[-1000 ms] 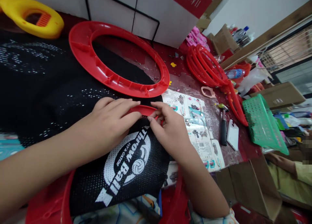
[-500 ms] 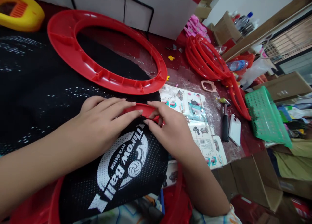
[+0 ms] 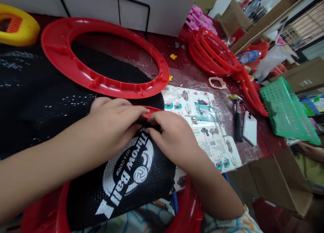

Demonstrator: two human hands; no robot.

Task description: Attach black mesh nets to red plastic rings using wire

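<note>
Black mesh fabric (image 3: 157, 172) printed with a white "Throw Ball" logo lies over a red plastic ring (image 3: 153, 110) in front of me. My left hand (image 3: 113, 121) pinches the fabric's upper edge at the ring's far rim, fingers bent over it. Close beside it, my right hand (image 3: 172, 135) has thumb and fingers closed on the same edge. The hands cover most of the rim there. Just beyond them, another large red ring (image 3: 106, 86) rests on more black mesh (image 3: 50, 108).
A yellow plastic piece (image 3: 24, 27) sits at the far left. To the right are stacked red hoops (image 3: 205, 54), printed card (image 3: 202, 125), a black-handled hammer (image 3: 238, 125), a white phone (image 3: 249, 128) and a green basket (image 3: 286, 111). A cardboard box (image 3: 280, 179) stands below the table edge.
My left fingers, stretched flatter before, are now bent down over the mesh edge. My right fingers have curled in closer to the left hand. The view has shifted slightly.
</note>
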